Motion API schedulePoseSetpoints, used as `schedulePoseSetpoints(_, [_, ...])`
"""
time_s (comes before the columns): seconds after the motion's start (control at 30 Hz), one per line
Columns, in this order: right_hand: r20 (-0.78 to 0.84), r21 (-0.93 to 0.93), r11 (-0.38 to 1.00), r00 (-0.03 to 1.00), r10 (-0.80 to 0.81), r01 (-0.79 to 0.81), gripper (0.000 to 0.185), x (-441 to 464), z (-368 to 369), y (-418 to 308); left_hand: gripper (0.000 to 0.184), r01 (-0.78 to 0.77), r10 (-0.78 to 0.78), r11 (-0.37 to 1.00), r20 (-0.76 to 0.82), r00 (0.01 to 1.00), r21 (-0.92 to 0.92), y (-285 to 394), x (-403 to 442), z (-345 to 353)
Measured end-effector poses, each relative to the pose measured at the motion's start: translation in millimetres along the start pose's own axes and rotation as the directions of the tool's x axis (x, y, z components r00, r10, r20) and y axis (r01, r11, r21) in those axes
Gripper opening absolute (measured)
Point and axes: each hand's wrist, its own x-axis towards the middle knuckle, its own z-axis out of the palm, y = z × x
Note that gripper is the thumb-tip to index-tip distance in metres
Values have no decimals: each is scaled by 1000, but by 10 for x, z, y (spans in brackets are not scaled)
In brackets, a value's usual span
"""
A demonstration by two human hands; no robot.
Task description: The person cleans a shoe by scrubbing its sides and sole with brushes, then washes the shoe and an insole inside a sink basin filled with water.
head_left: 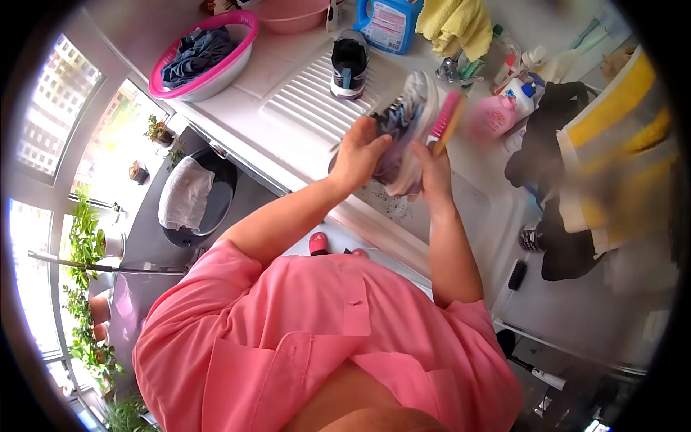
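My left hand [355,157] is closed around the side of a sneaker [404,133], dark and grey with a pale sole, lifted above the sink [471,201]. My right hand [433,169] grips a brush [448,124] with pink bristles and a yellowish back. Its fingers are also against the sole side of the shoe. Dark specks of dirt lie in the sink under the shoe. Beyond my left hand, a second sneaker [348,68] stands on the ribbed drainboard [306,101].
A pink-rimmed basin [252,29] holds dark cloth [198,57]. At the back are a blue detergent jug [389,25] and a yellow cloth [457,25]. To the right are a pink bottle [493,115], a hanging striped towel [619,144] and a black brush [517,275].
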Motion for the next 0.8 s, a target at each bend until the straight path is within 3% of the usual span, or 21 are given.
schedulePoseSetpoints(0.03, [-56, 89, 995, 997, 46, -41, 23, -11, -106, 68, 35, 143, -132, 973, 67, 989, -184, -56, -16, 59])
schedulePoseSetpoints(0.13, [-134, 134, 985, 982, 130, -112, 22, 29, -532, 371, 31, 240, -215, 964, 192, 957, -115, -238, 8, 47])
schedulePoseSetpoints(0.2, [-136, 188, 975, 980, 145, -118, 22, 16, -557, 382, 28, 517, -383, 713, 354, 853, -474, -449, 25, 40])
schedulePoseSetpoints(0.23, [-139, 239, 963, 977, 159, -123, 22, -11, -580, 386, 28, 524, -389, 709, 357, 849, -472, -697, 92, 14])
schedulePoseSetpoints(0.27, [-103, 227, 968, 985, 136, -110, 22, -37, -534, 322, 27, 318, -172, 889, 403, 899, -330, -756, 174, -10])
schedulePoseSetpoints(0.37, [-86, 150, 976, 981, 173, -159, 25, -31, -564, 348, 25, 1, 37, 997, 479, 877, -79, -846, 144, 52])
schedulePoseSetpoints(0.4, [-95, 145, 977, 981, 172, -157, 25, -7, -587, 349, 23, 107, -91, 994, 485, 870, -6, -784, 135, 87])
schedulePoseSetpoints(0.47, [-2, 152, 979, 991, 136, -134, 26, 27, -603, 360, 22, 214, -220, 974, 485, 847, 70, -629, 139, 114])
schedulePoseSetpoints(0.53, [38, 149, 972, 983, 179, -183, 26, 42, -630, 311, 16, -121, -156, 909, 593, 789, 400, -363, 178, 120])
schedulePoseSetpoints(0.6, [107, 143, 943, 952, 285, -299, 26, 34, -663, 329, 13, -462, -152, 655, 703, 695, 598, -246, 219, 137])
schedulePoseSetpoints(0.63, [131, 141, 921, 929, 345, -362, 26, 33, -697, 393, 15, -368, -133, 743, 661, 738, 560, -301, 259, 150])
schedulePoseSetpoints(0.67, [143, 244, 912, 943, 301, -329, 24, 50, -725, 651, 17, -259, -136, 826, 622, 771, 501, -383, 314, 152])
schedulePoseSetpoints(0.7, [90, 347, 866, 932, 350, -359, 22, -5, -597, 660, 19, 139, -238, 965, 512, 825, 223, -484, 350, 183])
schedulePoseSetpoints(0.73, [51, 337, 860, 920, 390, -383, 23, -14, -527, 654, 21, 433, -364, 900, 460, 810, -51, -588, 392, 224])
schedulePoseSetpoints(0.77, [12, 329, 852, 904, 427, -407, 24, 9, -496, 663, 23, 602, -468, 745, 419, 778, -286, -656, 422, 261])
schedulePoseSetpoints(0.8, [2, 333, 849, 901, 435, -410, 24, 45, -537, 724, 26, 671, -542, 601, 397, 741, -434, -725, 445, 308])
